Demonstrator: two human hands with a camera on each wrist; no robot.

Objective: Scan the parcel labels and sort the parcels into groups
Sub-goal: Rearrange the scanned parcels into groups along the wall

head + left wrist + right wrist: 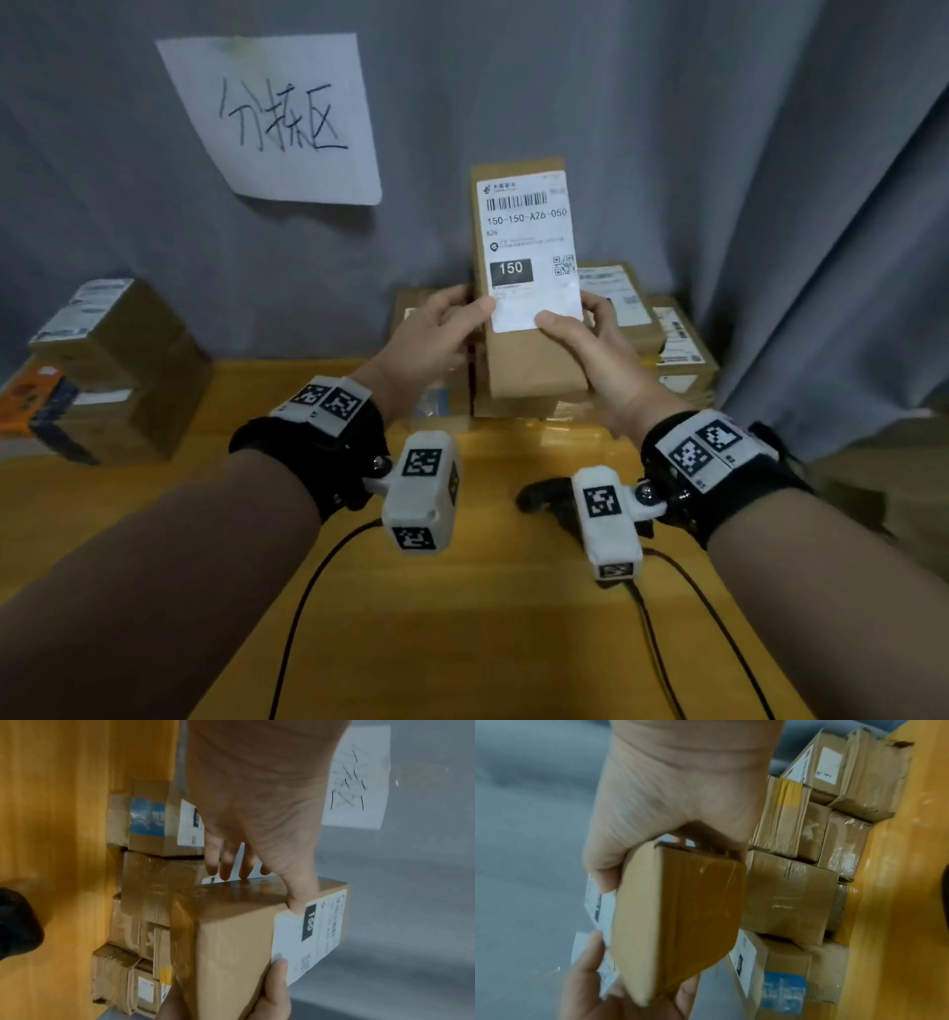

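A brown cardboard parcel [529, 365] stands upright in the air over the back of the table, held by both hands. Its white label [526, 231] faces me and reads 150-150-A26-050, with a black box marked 150. My left hand [457, 318] grips the parcel's left edge, thumb on the label's lower corner. My right hand [577, 326] grips the right edge, its thumb on the label too. In the left wrist view the left thumb [298, 902] presses the parcel [231, 943] beside the 150 mark. A black scanner [544, 496] lies on the table below my right wrist.
A pile of taped cardboard parcels [667, 334] sits at the back of the yellow wooden table [462, 642], behind the held one. Another stack of parcels [113, 360] stands at the left. A handwritten paper sign [277, 118] hangs on the grey curtain. Black cables [303, 596] cross the table.
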